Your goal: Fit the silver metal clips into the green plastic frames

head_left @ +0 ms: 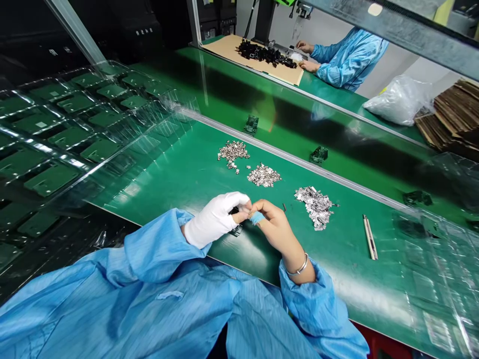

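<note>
My left hand (217, 217), in a white glove, is curled closed around a small dark part (235, 229) just above the green mat (187, 174). My right hand (273, 227), bare with blue tape on one finger and a bracelet at the wrist, pinches its fingertips together against the left hand's fingertips. What sits between the right fingertips is too small to make out. Three heaps of small silver metal pieces lie beyond the hands: one at the far left (232, 150), one in the middle (264, 175), one at the right (315, 205).
Clear plastic trays (75, 129) with moulded pockets are stacked at the left, and more lie at the right (437, 279). Two thin sticks (370, 237) lie right of the heaps. Across a metal rail (299, 162), another person in a blue coat (348, 57) handles black parts (264, 52).
</note>
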A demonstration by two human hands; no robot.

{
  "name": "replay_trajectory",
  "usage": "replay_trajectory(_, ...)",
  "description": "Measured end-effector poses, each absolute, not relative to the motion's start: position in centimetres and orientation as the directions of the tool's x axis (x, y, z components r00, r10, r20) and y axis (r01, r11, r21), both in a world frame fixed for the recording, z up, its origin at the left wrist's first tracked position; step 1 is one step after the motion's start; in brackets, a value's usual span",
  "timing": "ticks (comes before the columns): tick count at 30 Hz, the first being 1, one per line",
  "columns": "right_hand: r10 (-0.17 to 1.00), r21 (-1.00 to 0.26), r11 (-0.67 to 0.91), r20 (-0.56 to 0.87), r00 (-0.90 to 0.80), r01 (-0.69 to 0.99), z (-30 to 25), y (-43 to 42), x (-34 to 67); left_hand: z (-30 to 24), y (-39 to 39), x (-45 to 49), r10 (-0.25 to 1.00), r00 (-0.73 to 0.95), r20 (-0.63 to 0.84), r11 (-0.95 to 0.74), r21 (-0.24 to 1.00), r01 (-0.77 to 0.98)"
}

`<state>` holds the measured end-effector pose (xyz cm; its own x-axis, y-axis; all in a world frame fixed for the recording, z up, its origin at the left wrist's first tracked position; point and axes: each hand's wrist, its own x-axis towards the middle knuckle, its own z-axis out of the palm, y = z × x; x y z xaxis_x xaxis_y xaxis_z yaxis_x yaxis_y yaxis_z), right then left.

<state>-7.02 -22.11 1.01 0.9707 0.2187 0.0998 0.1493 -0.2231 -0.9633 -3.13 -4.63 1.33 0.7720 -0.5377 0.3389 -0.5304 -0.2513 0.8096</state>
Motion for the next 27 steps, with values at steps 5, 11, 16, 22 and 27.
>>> replay_trajectory(5, 0.285, -0.998, -0.07, -0.021, 0.958, -0.001, 1.3, -22.0, -7.4, 1.5, -4.4, -3.1, -0.593, 0.715, 0.37, -0.282, 0.737, -0.614)
replay_trajectory(11, 0.323, -0.981, -0.18, 0.013, 0.946, 0.075, 1.7, -22.6, -7.8, 0.3, -2.0, -2.9, -0.61, 0.609, 0.507, -0.205, 0.641, -0.74)
replay_trajectory(16, 0.203, -0.883, -0.428, 0.116, 0.972, 0.194, 1.1, -22.8, -7.6, -2.5, -0.3, -2.7, -0.674, 0.715, 0.184, -0.404, 0.719, -0.566)
replay_trajectory(22, 0.243, -0.776, -0.586, 0.104, 0.964, 0.232, 0.0, -22.0, -7.6, -3.5, -1.7, -3.1, -0.63, 0.758, 0.172, -0.418, 0.747, -0.517)
replay_trajectory(27, 0.249, -0.71, -0.655, 0.12, 0.961, 0.259, -0.1, -21.9, -7.6, -2.8, -2.5, -3.4, -0.598, 0.748, 0.287, -0.405, 0.697, -0.591)
